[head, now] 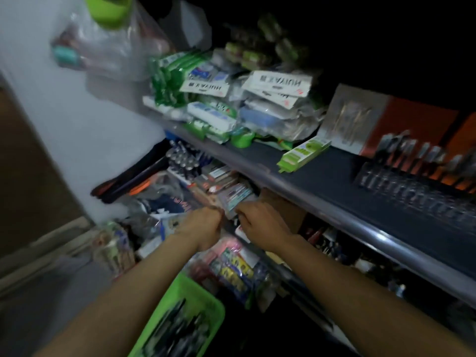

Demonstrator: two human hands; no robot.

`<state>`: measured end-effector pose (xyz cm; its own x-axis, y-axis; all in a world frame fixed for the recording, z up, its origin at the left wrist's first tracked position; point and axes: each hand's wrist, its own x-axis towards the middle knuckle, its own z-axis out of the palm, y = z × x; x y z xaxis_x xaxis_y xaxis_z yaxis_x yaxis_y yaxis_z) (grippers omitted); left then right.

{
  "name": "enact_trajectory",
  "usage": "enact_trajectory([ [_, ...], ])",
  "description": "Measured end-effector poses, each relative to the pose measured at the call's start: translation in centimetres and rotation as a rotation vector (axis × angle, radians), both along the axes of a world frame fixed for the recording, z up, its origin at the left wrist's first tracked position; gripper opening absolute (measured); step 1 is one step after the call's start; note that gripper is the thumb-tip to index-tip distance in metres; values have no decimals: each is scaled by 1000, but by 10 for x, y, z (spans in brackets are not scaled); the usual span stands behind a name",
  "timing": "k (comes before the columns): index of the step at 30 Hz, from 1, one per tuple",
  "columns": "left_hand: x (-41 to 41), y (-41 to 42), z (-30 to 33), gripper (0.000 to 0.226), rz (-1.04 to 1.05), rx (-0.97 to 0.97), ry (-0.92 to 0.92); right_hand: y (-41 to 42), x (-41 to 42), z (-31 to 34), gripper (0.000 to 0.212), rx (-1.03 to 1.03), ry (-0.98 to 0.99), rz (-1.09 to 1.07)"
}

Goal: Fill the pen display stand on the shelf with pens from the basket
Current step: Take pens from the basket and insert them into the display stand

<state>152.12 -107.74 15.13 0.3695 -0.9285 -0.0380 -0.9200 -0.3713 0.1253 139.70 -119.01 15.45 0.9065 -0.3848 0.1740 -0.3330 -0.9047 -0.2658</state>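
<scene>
Dim and motion-blurred throughout — nothing is sharp. The upper right falls into black shadow, while a faint glare streaks the shelf edge [381, 237].

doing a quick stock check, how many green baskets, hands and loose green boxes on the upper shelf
green basket: 1
hands: 2, left, right
loose green box on the upper shelf: 1
total: 4

We see the green plastic basket [203, 287] low in the frame between our forearms, holding a blurred heap of dark pens [177, 328]. The pen display stand [401, 194] sits far right on the upper shelf [322, 199], a dark tiered rack with a row of pens upright at its back.
</scene>
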Motion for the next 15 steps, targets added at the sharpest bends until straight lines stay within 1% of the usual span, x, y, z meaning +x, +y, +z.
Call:
enact_trajectory([
  [3, 12, 29, -44, 23, 76, 71, 96, 16, 12, -39, 14, 29, 62, 30],
  [7, 17, 67, -106, 23, 168, 155, 213, 39, 19, -86, 21, 90, 147, 67],
  [9, 16, 88, -139, 27, 219, 213, 261, 53, 20, -105, 21, 86, 203, 97],
  [12, 13, 118, -186, 37, 327, 267, 399, 67, 22, -127, 25, 129, 219, 157],
  [15, 5, 141, -218, 58, 422, 351, 483, 73, 25, -143, 18, 163, 240, 179],
])
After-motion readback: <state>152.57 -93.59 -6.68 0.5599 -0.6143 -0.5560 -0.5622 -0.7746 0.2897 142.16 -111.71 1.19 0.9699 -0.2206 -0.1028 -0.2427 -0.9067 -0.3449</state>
